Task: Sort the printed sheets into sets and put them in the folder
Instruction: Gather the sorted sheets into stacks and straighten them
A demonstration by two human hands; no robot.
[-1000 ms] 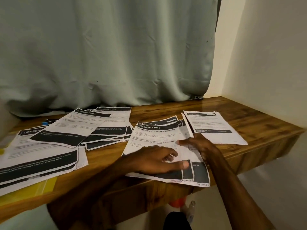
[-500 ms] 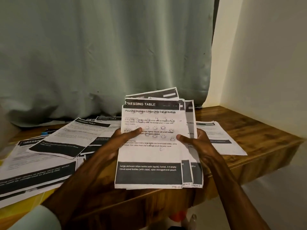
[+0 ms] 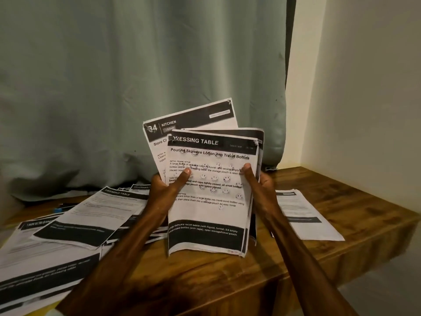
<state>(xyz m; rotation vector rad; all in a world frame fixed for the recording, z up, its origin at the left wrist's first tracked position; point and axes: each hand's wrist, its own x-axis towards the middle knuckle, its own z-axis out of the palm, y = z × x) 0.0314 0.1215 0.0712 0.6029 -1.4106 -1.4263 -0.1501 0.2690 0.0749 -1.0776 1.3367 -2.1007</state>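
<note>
- Your left hand (image 3: 164, 190) and right hand (image 3: 259, 185) gripped the stack (image 3: 209, 215) upright near the table's (image 3: 355, 215) front edge
- Skewed KITCHEN sheet (image 3: 191, 120) could slip out, mixing sets

Bare tabletop (image 3: 227, 283) between left paper spread (image 3: 68, 236) and right sheets (image 3: 303, 215)

KITCHEN sheet (image 3: 182, 126) mostly behind DRESSING TABLE sheet (image 3: 209, 213) | left hand (image 3: 163, 193), right hand (image 3: 262, 190): fingers tucked out of sight behind | left-edge pile (image 3: 34, 258) cropped | right-edge pile (image 3: 303, 215) print unreadable
</note>
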